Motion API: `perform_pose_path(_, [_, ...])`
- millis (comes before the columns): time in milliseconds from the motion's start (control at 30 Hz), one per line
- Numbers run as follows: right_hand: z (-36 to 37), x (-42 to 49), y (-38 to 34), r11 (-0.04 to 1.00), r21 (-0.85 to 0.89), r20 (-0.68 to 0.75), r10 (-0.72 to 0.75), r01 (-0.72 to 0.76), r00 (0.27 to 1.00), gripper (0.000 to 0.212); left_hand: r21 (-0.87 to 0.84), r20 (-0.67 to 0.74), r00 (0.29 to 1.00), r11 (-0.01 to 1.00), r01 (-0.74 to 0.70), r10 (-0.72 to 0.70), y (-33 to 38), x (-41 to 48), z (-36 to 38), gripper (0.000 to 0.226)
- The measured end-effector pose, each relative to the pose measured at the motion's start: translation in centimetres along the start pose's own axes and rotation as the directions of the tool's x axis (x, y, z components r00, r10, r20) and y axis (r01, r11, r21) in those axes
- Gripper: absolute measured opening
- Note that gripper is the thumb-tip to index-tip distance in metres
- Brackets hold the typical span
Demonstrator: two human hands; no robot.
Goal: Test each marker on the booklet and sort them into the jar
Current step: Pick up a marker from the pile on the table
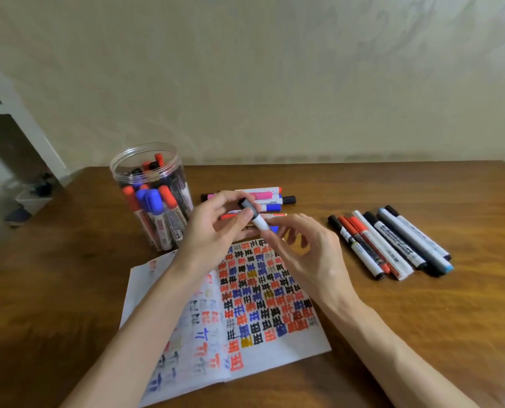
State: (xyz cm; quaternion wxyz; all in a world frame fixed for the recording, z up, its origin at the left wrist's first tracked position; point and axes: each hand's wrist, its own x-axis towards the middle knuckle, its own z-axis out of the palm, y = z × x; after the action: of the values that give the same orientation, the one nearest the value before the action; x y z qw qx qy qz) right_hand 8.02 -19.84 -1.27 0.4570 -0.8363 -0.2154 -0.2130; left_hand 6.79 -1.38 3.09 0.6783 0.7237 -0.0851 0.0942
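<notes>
I hold a white marker with a black cap [252, 215] above the top edge of the open booklet [263, 295]. My left hand [215, 228] pinches its black cap end between thumb and fingers. My right hand [304, 248] pinches the white barrel's lower end. The booklet's pages are covered with red, blue and black test marks. A clear plastic jar [154, 195] stands at the left, holding several red, blue and black markers.
A small pile of markers [270, 198] lies behind my hands. Another row of several markers [392, 242] lies to the right on the brown wooden table [422, 319]. A beige wall rises behind the table.
</notes>
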Motion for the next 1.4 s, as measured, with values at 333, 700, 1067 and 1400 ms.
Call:
perform_pose_path(333, [0.0,0.2,0.1,1.0,0.003,-0.004,-0.002,0.002,1.0,0.049,0.08,-0.164,0.953,0.966,-0.245,0.255,2.9,0.4,-2.7,0.02])
perform_pose_path(700, [1.7,0.3,-1.8,0.997,0.081,0.078,0.015,-0.021,0.997,0.049,0.414,-0.403,0.63,0.747,-0.521,0.663,10.4,4.6,-11.6,0.022])
perform_pose_path(1067, [1.8,-0.1,-1.4,0.995,0.093,0.118,0.034,-0.045,0.992,0.046,0.56,-0.305,0.786,0.769,-0.308,0.537,7.5,7.0,-12.9,0.022])
perform_pose_path(1400, [1.9,-0.1,-0.9,0.994,0.077,0.124,0.065,-0.075,0.99,0.052,0.548,-0.344,0.728,0.756,-0.358,0.593,8.1,5.8,-13.8,0.025])
